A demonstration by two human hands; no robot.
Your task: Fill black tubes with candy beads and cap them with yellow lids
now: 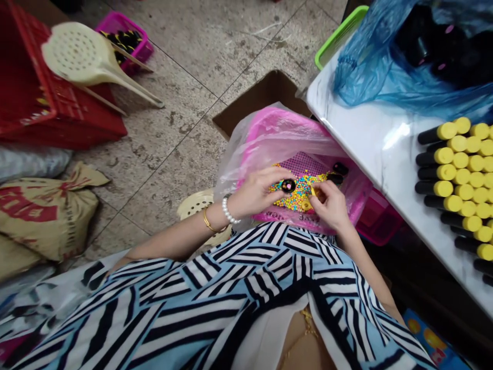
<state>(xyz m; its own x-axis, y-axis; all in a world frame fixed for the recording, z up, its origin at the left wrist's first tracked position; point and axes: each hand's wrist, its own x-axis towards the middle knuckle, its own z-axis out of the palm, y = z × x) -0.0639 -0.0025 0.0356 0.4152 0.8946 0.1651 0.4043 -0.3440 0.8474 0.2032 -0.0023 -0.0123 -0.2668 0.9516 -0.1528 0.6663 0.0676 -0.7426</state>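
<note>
My left hand (257,192), with a pearl bracelet at the wrist, is closed around a small black tube (288,186) seen end-on, with pink showing in its middle. Opposite it, my right hand (332,208) pinches a small yellow piece (313,190), whose kind I cannot make out. Both hands are over a pink basket (259,123) lined with a clear plastic bag (230,163). Many tiny coloured balls (298,198) in yellow, blue and orange lie in the basket. Black pieces (339,169) rest at its right side.
On the white table (370,133) at right stand rows of black tubes with yellow caps (464,167) and a blue plastic bag (370,67) of black items. A cardboard box (265,92) sits behind the basket. A cream stool (77,54), red crate (73,118) and sack (50,210) are left.
</note>
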